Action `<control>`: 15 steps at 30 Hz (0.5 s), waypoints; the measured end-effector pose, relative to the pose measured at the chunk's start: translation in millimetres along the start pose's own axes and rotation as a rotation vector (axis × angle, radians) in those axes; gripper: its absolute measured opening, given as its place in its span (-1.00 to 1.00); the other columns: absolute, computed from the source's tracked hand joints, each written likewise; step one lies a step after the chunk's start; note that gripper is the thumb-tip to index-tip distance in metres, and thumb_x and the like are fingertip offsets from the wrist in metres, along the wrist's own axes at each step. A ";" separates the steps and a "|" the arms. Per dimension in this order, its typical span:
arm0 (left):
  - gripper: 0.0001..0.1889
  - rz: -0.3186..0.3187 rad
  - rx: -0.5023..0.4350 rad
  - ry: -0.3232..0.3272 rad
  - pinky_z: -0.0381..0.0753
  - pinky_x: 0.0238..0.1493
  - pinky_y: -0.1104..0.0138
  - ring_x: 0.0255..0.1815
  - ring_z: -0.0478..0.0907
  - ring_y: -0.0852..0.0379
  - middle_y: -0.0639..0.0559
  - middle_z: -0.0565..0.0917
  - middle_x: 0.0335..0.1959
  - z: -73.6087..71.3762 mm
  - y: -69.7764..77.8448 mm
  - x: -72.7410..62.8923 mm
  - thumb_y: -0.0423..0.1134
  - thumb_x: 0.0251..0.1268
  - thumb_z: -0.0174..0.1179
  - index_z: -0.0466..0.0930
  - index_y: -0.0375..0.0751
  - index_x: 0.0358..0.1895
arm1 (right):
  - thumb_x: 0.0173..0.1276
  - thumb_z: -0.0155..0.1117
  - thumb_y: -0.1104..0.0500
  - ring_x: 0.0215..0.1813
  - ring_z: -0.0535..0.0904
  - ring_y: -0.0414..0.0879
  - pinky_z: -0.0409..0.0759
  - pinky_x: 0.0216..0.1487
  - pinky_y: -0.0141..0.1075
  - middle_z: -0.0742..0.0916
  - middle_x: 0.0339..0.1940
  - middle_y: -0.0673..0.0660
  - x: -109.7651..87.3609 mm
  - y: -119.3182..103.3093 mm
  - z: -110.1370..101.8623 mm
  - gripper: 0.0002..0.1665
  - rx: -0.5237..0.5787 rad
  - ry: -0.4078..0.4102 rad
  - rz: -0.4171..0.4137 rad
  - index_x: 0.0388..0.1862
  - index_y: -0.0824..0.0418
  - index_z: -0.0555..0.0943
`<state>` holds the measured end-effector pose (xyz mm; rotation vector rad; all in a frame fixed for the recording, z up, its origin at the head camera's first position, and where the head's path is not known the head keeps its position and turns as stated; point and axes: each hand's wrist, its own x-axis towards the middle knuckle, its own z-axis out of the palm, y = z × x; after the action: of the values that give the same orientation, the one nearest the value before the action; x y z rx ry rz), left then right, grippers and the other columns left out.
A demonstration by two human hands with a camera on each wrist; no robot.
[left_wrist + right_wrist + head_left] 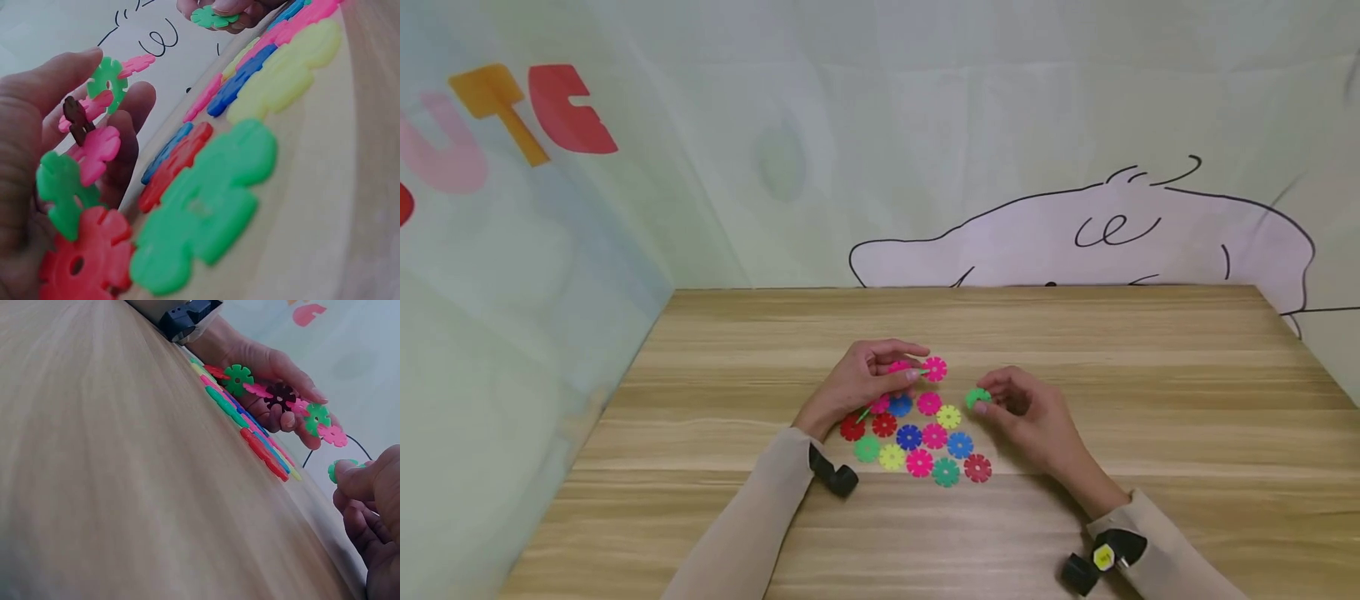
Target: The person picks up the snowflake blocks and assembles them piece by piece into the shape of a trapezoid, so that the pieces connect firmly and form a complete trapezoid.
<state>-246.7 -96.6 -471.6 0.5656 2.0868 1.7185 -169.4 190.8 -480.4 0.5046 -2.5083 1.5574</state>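
My left hand (pixel 868 379) holds a chain of notched plastic flower discs (pixel 257 390) between thumb and fingers. In the right wrist view the linked discs run pink, green, pink, dark brown, pink, green and red. The pink end disc (pixel 935 369) sticks out past the fingertips toward the right. The red disc (pixel 103 262) hangs at the chain's other end, low by the wrist. My right hand (pixel 1030 421) pinches a single green disc (pixel 977 397) between thumb and fingers, a short gap to the right of the chain's pink end.
Loose discs lie flat in rows on the wooden table (pixel 700 375), among them a green disc (pixel 867 449), a yellow disc (pixel 892 457), a dark blue disc (pixel 909 437) and a red disc (pixel 977 468). A printed cloth (pixel 737 167) hangs behind the table.
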 end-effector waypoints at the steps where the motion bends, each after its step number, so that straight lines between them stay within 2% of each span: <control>1: -0.62 0.003 0.005 -0.002 0.81 0.08 0.31 -0.16 0.88 0.11 -0.14 0.84 0.15 -0.2 0.2 -0.4 -0.22 0.53 0.36 0.69 -0.08 0.34 | 0.39 0.54 0.27 -0.18 0.74 -0.29 0.74 -0.07 -0.44 0.87 -0.18 0.06 0.4 0.1 0.1 -0.73 0.000 0.005 -0.002 0.03 0.15 0.73; 9: -0.63 0.002 0.038 -0.009 0.77 0.18 0.33 -0.17 0.89 0.07 -0.11 0.88 0.03 -0.2 2.2 -1.8 -0.15 0.54 0.36 0.71 -0.04 0.33 | 0.45 0.51 0.19 -0.08 0.73 -0.30 0.69 0.02 -0.48 0.88 -0.07 0.05 4.1 0.0 1.4 -0.71 -0.030 0.050 0.042 0.12 0.13 0.77; 15: -0.66 -0.004 0.006 -0.017 0.80 0.12 0.32 -0.20 0.88 0.07 -0.10 0.90 -0.15 0.4 2.3 -2.5 -0.16 0.56 0.33 0.73 -0.06 0.30 | 0.45 0.51 0.21 -0.05 0.75 -0.27 0.68 0.05 -0.53 0.89 -0.03 0.10 10.8 -2.9 5.2 -0.68 -0.021 0.086 0.051 0.15 0.17 0.78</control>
<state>-244.3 -97.2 -469.3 0.5759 2.0805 1.7003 -178.2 182.8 -477.1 0.3651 -2.4894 1.5337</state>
